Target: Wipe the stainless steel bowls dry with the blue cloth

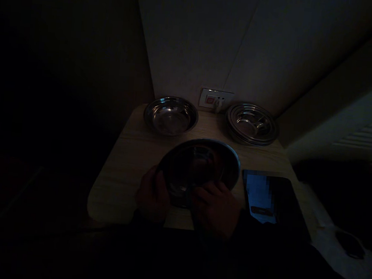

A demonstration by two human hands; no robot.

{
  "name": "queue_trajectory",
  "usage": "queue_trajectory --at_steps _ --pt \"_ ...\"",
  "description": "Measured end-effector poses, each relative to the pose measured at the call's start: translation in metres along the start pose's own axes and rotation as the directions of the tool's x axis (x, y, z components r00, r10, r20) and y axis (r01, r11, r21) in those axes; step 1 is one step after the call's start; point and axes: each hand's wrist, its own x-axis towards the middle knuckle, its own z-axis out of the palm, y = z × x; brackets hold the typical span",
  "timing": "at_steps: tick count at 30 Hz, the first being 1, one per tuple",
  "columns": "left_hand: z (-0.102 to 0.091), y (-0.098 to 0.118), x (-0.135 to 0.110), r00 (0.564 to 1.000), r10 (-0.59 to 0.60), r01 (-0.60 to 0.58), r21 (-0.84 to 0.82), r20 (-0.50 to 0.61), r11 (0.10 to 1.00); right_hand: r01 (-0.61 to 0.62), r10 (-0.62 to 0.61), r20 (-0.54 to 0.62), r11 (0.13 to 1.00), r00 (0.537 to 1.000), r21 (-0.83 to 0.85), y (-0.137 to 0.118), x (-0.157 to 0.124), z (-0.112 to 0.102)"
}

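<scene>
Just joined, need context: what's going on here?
In dim light, a person's left hand grips a metal bowl at its left rim. The right hand is over its near side; too dark to tell whether it holds anything. Another bowl sits at the back left of the table, a bowl stack at back right, a lit screen at right.
</scene>
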Motion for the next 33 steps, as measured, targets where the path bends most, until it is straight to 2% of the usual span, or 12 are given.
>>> queue_trajectory --at_steps 4,7,10,12,17,19,23,25,27,31,33 --pt "0.0 0.0 0.005 0.997 -0.068 0.068 -0.001 0.03 0.998 -0.051 0.059 -0.219 0.998 0.974 0.043 -0.024 0.015 0.019" --pt "0.0 0.0 0.008 0.997 -0.077 0.077 -0.029 0.009 0.997 -0.007 0.002 -0.316 1.0 0.949 -0.016 -0.021 0.01 0.024" --pt "0.002 0.001 0.008 0.995 -0.095 0.095 -0.078 0.002 0.992 0.068 -0.098 -0.329 0.993 0.939 -0.1 -0.004 -0.007 0.021" --pt "0.003 0.001 0.008 0.993 -0.114 0.114 -0.112 0.006 0.987 0.076 -0.11 -0.329 0.991 0.938 -0.113 -0.001 -0.01 0.019" --pt "0.002 -0.002 0.011 0.988 -0.15 0.155 -0.144 0.045 0.977 -0.029 0.025 -0.452 1.0 0.892 0.0 -0.031 0.015 0.027" --pt "0.002 -0.003 0.011 0.99 -0.136 0.141 -0.158 0.044 0.977 -0.034 0.038 -0.475 0.999 0.879 0.018 -0.033 0.016 0.028" --pt "0.003 -0.001 0.01 0.994 -0.105 0.11 -0.183 0.034 0.977 0.078 -0.097 -0.372 0.995 0.923 -0.067 -0.008 -0.009 0.021" --pt "0.003 0.0 0.009 0.994 -0.103 0.105 -0.187 0.021 0.977 0.082 -0.109 -0.334 0.992 0.936 -0.093 0.0 -0.015 0.019" --pt "0.003 0.0 0.009 0.994 -0.104 0.105 -0.186 0.016 0.977 0.051 -0.072 -0.35 0.996 0.934 -0.069 -0.007 -0.009 0.021" --pt "0.002 -0.003 0.012 0.987 -0.152 0.157 -0.178 0.042 0.971 -0.049 0.069 -0.446 0.997 0.892 0.055 -0.037 0.018 0.03" --pt "0.001 -0.003 0.014 0.987 -0.156 0.161 -0.18 0.043 0.97 -0.034 0.051 -0.465 0.998 0.884 0.046 -0.037 0.018 0.03"
